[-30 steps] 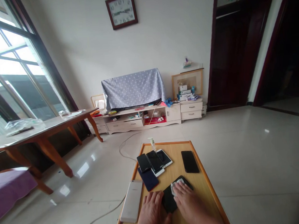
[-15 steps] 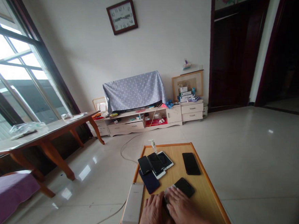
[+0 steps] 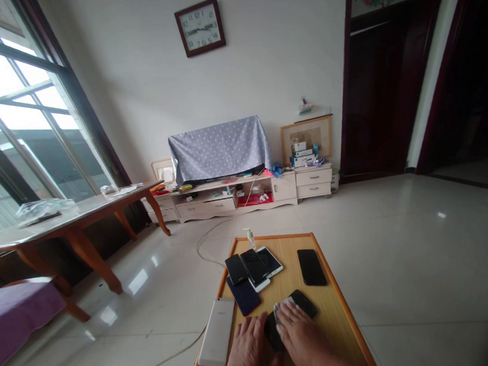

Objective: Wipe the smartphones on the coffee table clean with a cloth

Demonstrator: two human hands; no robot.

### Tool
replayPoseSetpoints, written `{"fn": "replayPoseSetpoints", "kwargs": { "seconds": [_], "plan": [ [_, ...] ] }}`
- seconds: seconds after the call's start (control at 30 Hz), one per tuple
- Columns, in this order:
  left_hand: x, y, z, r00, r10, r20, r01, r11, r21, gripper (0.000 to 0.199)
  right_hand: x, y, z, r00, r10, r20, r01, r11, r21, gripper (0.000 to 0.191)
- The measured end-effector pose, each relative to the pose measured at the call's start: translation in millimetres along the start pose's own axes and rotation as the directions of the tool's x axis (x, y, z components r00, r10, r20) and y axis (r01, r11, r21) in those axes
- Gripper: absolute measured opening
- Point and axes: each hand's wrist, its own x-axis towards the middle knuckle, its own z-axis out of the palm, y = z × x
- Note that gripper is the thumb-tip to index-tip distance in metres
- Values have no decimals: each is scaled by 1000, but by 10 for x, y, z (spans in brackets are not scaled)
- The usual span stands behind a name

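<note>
Fingers of the right hand [image 3: 302, 335] are laid close together over a white cloth [image 3: 283, 307], which is pressed onto a black smartphone [image 3: 303, 304]. The phone lies under both hands, and its near end is touched by the fingers of the left hand [image 3: 250, 350]; whether it is gripped there cannot be told. A silver smartphone [image 3: 216, 332] is placed just beside the left hand, and a second black smartphone [image 3: 312, 267] lies ahead of the right. Overlapping phones [image 3: 250, 270] and a pump bottle [image 3: 250, 238] are set towards the far edge of the wooden table [image 3: 334, 316].
</note>
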Motion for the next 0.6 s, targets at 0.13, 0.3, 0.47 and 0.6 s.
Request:
{"fn": "replayPoseSetpoints", "kwargs": {
  "seconds": [0.13, 0.3, 0.47, 0.6],
  "plan": [
    [-27, 47, -34, 1000, -10, 0, 10, 1000, -15, 83, 3, 169, -138, 988, 134, -78, -138, 989, -52, 54],
    [-34, 64, -44, 1000, -25, 6, 25, 999, -35, 76, -179, -119, -41, 999, 11, 53, -12, 1000, 4, 54],
    [-25, 30, 23, 1000, -1, -11, 1, 1000, -15, 75, -318, -238, -66, 992, -111, 65, 106, 992, 71, 51],
    [-15, 34, 50, 997, 44, -61, -44, 999, -11, 69, -285, 7, -231, 1000, -11, 28, 10, 1000, 6, 51]
  ]
}}
